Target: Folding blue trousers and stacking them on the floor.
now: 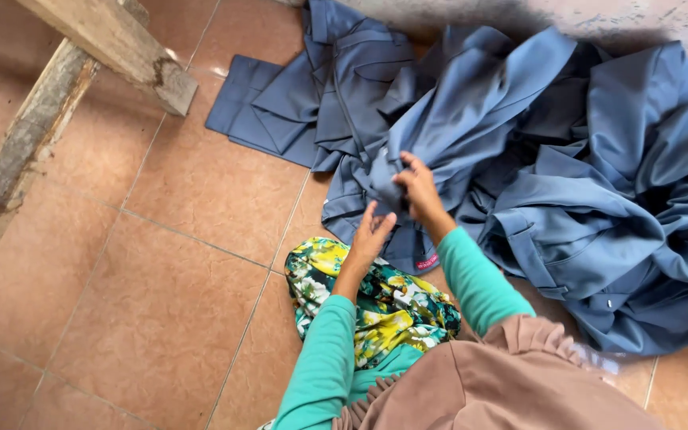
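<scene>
Right hand (417, 191) grip pinches blue garment (471, 119); left hand (372, 235) open just below.

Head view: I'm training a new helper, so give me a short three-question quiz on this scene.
1. True or false: the right hand pinches the blue-grey garment.
2. What lies under the forearms? A) floral cloth B) a basket C) a newspaper
3. What covers the floor?

Key:
1. True; the grip is on a fold, with the left hand just below it.
2. A, the floral cloth.
3. Reddish-brown tiles.
</scene>
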